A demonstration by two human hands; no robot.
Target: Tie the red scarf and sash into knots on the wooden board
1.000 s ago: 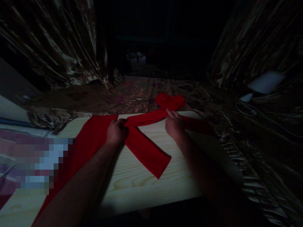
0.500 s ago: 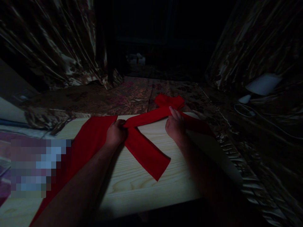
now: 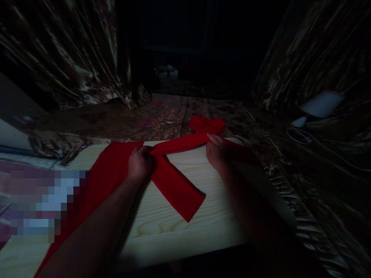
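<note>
A red garment (image 3: pixel 98 181) of smooth cloth is spread over the pale wooden table (image 3: pixel 156 231). My left hand (image 3: pixel 140 164) is closed on the red cloth where two narrow, sleeve-like lengths meet. One length (image 3: pixel 181 189) slants down to the right and ends in a straight edge. The other (image 3: pixel 179 144) runs between both hands. My right hand (image 3: pixel 218 151) pinches it near its far end, fingers over the top. Past the right hand, more red cloth (image 3: pixel 208 124) lies bunched at the table's far edge. The thumb tips are partly hidden.
A patterned brown cover (image 3: pixel 165 110) lies beyond the table, with a long fringe on the right. A white lamp (image 3: pixel 323 104) and its cord (image 3: pixel 298 135) rest at the right. Shiny curtains (image 3: pixel 95 50) hang behind. The room is dim.
My right hand has shifted slightly right and down along the red cloth. The slanting length and my left hand have moved a little left. Both hands keep their hold.
</note>
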